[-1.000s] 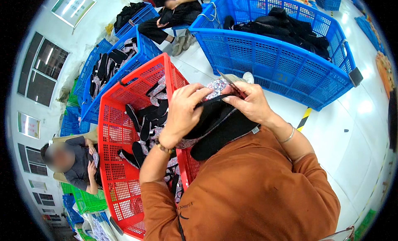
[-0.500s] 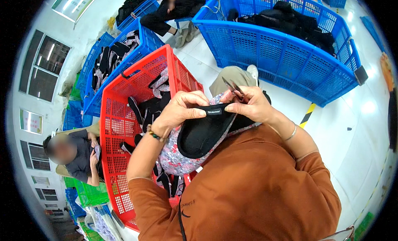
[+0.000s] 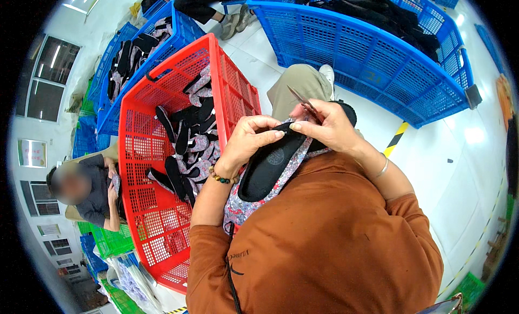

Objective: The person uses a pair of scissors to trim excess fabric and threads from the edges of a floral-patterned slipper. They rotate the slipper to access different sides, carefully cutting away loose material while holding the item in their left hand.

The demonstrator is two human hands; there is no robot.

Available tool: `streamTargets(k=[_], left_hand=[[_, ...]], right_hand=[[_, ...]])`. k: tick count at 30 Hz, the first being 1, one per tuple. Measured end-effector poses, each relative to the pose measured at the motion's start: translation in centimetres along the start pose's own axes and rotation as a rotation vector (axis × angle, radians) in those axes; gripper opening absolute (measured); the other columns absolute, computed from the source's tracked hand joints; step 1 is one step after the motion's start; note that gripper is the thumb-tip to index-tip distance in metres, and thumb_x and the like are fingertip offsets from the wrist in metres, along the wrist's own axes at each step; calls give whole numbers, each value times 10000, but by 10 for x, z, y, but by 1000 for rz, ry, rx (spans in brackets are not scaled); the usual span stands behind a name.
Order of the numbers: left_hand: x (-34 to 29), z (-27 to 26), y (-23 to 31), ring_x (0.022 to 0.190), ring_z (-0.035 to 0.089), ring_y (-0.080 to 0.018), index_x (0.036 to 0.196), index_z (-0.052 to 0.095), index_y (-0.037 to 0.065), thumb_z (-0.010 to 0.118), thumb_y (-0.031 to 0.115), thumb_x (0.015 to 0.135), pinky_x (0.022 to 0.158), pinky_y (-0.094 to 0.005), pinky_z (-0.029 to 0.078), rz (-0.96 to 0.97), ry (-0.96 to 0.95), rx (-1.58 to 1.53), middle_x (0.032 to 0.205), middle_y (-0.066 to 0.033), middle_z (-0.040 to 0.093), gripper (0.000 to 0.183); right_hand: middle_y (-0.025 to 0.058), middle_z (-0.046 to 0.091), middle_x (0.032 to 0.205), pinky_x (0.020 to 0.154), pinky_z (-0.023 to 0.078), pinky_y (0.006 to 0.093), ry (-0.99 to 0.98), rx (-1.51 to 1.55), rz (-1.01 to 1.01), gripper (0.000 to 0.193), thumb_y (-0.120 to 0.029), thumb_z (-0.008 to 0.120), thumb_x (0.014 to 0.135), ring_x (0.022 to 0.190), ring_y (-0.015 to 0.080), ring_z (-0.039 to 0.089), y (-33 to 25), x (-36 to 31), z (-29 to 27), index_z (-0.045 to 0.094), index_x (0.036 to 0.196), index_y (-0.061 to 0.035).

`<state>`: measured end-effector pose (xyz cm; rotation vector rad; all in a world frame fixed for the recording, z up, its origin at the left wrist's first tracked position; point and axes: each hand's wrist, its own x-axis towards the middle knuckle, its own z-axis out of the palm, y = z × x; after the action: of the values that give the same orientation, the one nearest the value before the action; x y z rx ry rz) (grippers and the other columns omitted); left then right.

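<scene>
A slipper (image 3: 267, 168) with a black insole and floral fabric sides lies tilted in front of my chest. My left hand (image 3: 246, 144) pinches its far edge between thumb and fingers. At the same edge, close beside the left thumb, my right hand (image 3: 335, 131) presses its thumb on the black rim. A pair of small dark scissors (image 3: 299, 99) is tucked in the right hand, blades pointing up and left, away from the slipper. Behind the right wrist shows a black rounded piece (image 3: 347, 113), partly hidden, whose kind I cannot make out.
A red crate (image 3: 130, 168) with several floral and black slippers stands at my left. Blue crates stand beyond it, and a large blue crate (image 3: 357, 60) of black items is ahead right. A seated person (image 3: 92, 189) works at the left; another person's legs (image 3: 200, 8) show at the back.
The slipper has turned and its insole faces up more, with both hands still on its rim. My view has shifted, showing more slippers inside the red crate.
</scene>
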<state>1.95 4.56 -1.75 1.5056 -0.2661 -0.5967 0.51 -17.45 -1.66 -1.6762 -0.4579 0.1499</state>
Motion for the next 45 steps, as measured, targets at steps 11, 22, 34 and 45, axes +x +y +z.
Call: streamTargets(k=[11, 22, 34, 45], left_hand=[[2, 0, -2, 679, 586, -55, 921, 673, -29, 664, 29, 785, 626, -184, 475, 55, 44, 38, 795, -30, 658, 148], [5, -5, -5, 723, 603, -78, 928, 667, -30, 671, 52, 785, 678, -206, 487, -24, -22, -98, 830, -42, 663, 165], [5, -1, -1, 727, 601, -75, 942, 660, -23, 657, 64, 806, 686, -203, 486, -54, -8, -111, 842, -32, 661, 161], [3, 1, -4, 721, 597, -70, 933, 659, -23, 651, 62, 810, 677, -194, 482, -39, 11, -134, 834, -31, 659, 149]], right_hand=[[79, 512, 679, 481, 428, 351, 40, -1060, -387, 341, -383, 648, 774, 586, 239, 568, -50, -28, -20, 565, 705, -60], [95, 547, 669, 464, 430, 356, 37, -1101, -286, 353, -388, 645, 770, 570, 255, 585, -37, -28, -19, 581, 665, -57], [87, 551, 631, 459, 435, 354, 79, -1060, -266, 375, -399, 632, 782, 545, 251, 578, -30, -22, -17, 585, 628, -60], [93, 560, 634, 463, 439, 363, 79, -1050, -269, 358, -386, 635, 777, 549, 258, 581, -33, -28, -14, 593, 637, -59]])
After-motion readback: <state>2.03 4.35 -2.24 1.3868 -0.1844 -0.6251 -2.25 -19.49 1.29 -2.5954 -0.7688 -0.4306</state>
